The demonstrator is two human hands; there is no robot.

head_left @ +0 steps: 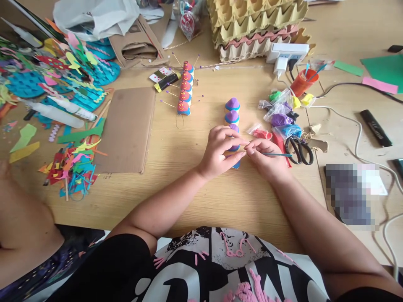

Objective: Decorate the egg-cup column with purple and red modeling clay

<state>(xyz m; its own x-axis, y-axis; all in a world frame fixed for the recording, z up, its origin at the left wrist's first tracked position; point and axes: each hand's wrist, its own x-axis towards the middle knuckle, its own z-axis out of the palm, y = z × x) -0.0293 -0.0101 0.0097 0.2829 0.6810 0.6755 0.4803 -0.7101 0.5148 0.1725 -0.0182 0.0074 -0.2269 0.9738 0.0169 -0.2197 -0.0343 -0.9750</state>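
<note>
My left hand (219,152) reaches in from the left, thumb and forefinger stretched out with a gap between them. Its fingertips meet those of my right hand (267,159). My right hand is closed around a thin teal stick (278,154), whose end sticks out to the right; whatever else lies at the fingertips is too small to make out. Behind and partly under my left hand stands a row of purple-topped, blue-rimmed egg-carton cups (232,116). Farther back is a finished-looking red and blue egg-carton caterpillar (185,87) with faces and pins beside it.
Black-handled scissors (299,151) and bagged coloured clay (281,120) lie right of my hands. An orange cup (304,82), power strip (288,52) and cables stand beyond. Egg trays (252,25) are stacked at the back. Cardboard (127,130) and paper scraps (78,163) lie left, near another person's arm (25,209).
</note>
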